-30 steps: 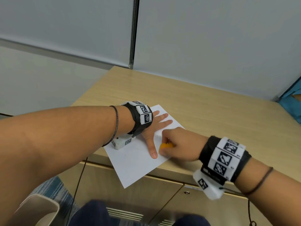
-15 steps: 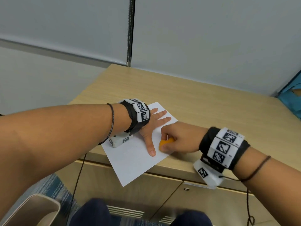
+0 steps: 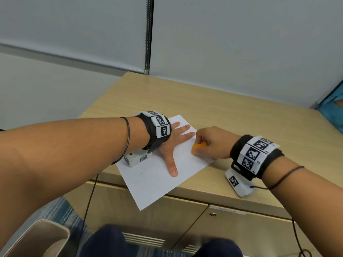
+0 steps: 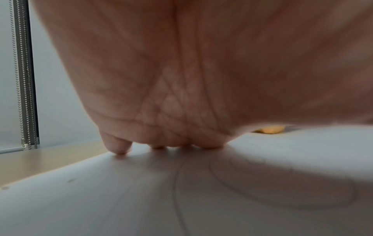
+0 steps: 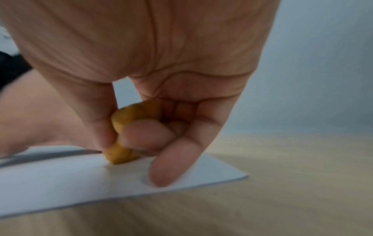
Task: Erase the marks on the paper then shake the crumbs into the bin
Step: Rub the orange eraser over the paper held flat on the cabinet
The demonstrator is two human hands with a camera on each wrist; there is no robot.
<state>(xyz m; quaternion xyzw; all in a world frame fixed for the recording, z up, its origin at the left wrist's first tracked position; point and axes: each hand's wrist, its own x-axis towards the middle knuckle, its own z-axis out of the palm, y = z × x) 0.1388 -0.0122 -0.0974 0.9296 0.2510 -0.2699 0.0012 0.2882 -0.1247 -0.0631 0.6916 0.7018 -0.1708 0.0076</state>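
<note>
A white sheet of paper (image 3: 156, 180) lies on the wooden desk (image 3: 232, 123), one corner hanging over the front edge. My left hand (image 3: 174, 143) lies flat on it with fingers spread, pressing it down. My right hand (image 3: 209, 143) pinches an orange eraser (image 3: 198, 146) whose tip touches the paper near its right edge. In the right wrist view the eraser (image 5: 123, 143) sits between thumb and fingers on the paper (image 5: 60, 180). Thin pencil lines show on the paper (image 4: 181, 199) under my left hand (image 4: 181, 79); the eraser (image 4: 270, 129) peeks out beyond it.
A beige bin (image 3: 37, 240) stands on the floor at lower left, beside my legs. Cabinet doors (image 3: 241, 232) run below the desk front. Grey partition walls (image 3: 222, 43) close off the back. A blue object (image 3: 332, 110) shows at the far right.
My right hand with the eraser has shifted slightly up and away along the paper's right side. The left hand has stayed flat on the sheet.
</note>
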